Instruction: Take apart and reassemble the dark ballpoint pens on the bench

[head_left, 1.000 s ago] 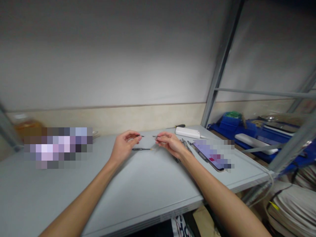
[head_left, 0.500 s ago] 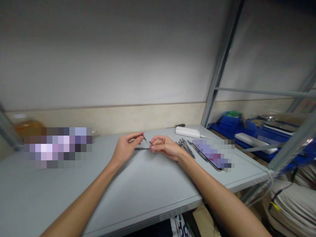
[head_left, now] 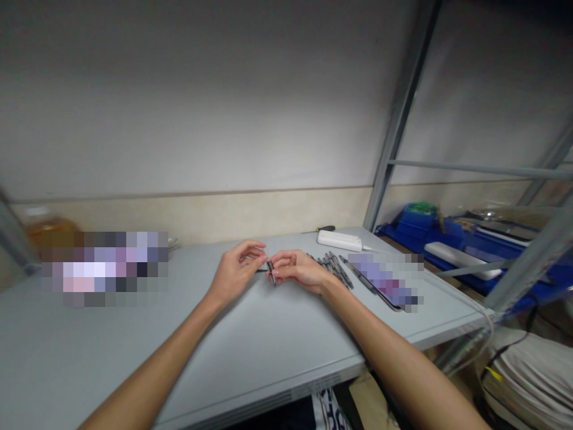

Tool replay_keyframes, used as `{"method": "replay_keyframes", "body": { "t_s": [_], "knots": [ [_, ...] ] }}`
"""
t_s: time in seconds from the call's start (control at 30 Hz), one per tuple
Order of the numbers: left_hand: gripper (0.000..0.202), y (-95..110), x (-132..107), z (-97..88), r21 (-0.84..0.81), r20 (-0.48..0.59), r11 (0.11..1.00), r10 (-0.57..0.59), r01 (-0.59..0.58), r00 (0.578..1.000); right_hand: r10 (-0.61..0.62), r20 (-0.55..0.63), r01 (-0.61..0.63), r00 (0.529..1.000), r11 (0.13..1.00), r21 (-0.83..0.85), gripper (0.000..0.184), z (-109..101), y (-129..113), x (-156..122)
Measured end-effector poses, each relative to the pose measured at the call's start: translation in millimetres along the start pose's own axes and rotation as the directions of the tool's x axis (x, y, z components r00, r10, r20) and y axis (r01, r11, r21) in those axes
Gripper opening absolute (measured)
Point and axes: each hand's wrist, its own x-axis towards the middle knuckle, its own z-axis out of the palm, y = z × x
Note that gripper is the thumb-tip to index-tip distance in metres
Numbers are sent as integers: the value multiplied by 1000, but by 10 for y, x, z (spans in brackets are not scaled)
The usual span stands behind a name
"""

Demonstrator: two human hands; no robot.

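My right hand [head_left: 295, 269] pinches a short dark and clear pen [head_left: 271, 272] between thumb and fingers, tilted over the table. At the pen's upper end is my left hand [head_left: 239, 269], its thumb tip against it and its fingers curled, partly hiding that end. Between my hands a thin dark rod [head_left: 261, 271], perhaps another pen part, shows behind the fingers. Just right of my right hand several dark pens [head_left: 336, 270] lie in a loose group on the grey table [head_left: 250, 352].
A blurred-out phone-like slab [head_left: 389, 295] lies right of the pens. Behind are a white power strip [head_left: 339, 240] with a cord and a screwdriver [head_left: 326, 229]. A pixelated object [head_left: 102, 269] sits at left. A metal post [head_left: 394, 131] rises at the table's right corner.
The dark piece that my left fingers held apart has come down to the part in my right hand. My left hand has moved slightly right, and the held pen now stands steeper.
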Motion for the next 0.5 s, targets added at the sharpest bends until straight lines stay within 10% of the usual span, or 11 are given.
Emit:
{"method": "replay_keyframes", "body": {
  "t_s": [0.5],
  "knots": [
    [20, 11, -24, 31, 143, -94, 986, 98, -84, 991, -308, -107, 248, 945, 892, -377, 24, -13, 44, 58]
  ]
}}
